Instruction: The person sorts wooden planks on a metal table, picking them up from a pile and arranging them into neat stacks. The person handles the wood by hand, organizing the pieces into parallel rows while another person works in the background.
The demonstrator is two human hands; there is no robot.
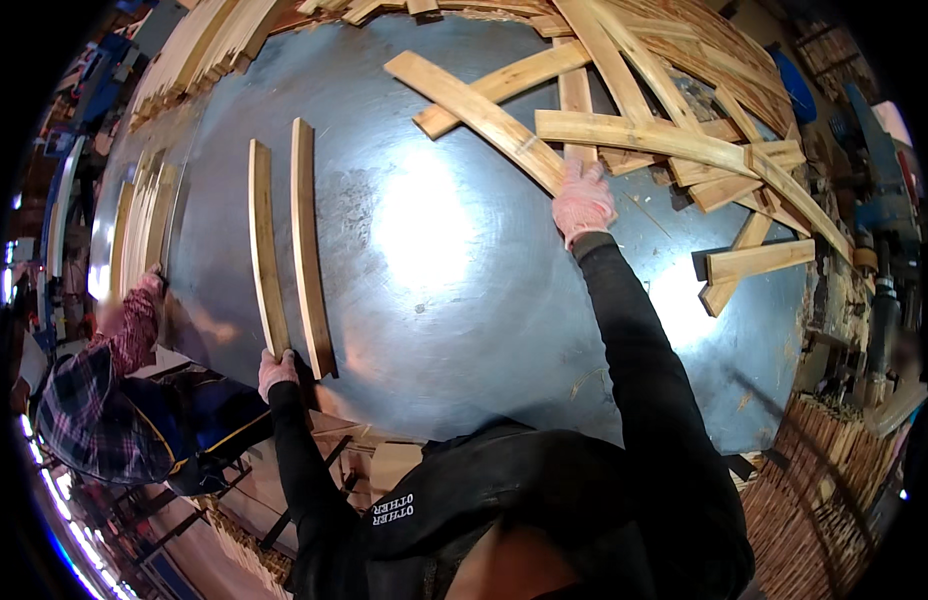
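1. We see a wide dark metal-topped bench point(434, 330) from above, its surface shiny with glare near the middle.
2. Our left hand point(276, 371), in a pinkish glove, sits at the near edge of the bench and touches the near end of a wooden slat point(265, 245); the fingers look curled over that end, but we cannot tell whether they grip it or only press on it.
3. That slat lies lengthwise away from us, and a second slat point(309, 240) lies just beside it on the right, nearly parallel, with a narrow gap between them.
4. Our right hand point(582, 203), also in a pinkish glove, reaches far across the bench and rests on the near end of a long slanted board point(474, 112); the fingers are spread fairly flat on the wood, and we cannot tell if they close on it.
5. That board belongs to a loose pile of crossed boards point(684, 140) covering the far right part of the bench.
6. At the left edge of the bench lie a few more slats point(142, 215) in a row, and another person's hand point(149, 285), from a plaid sleeve point(124, 340), touches them.
7. Stacks of thin wood strips point(199, 45) sit beyond the far left edge.
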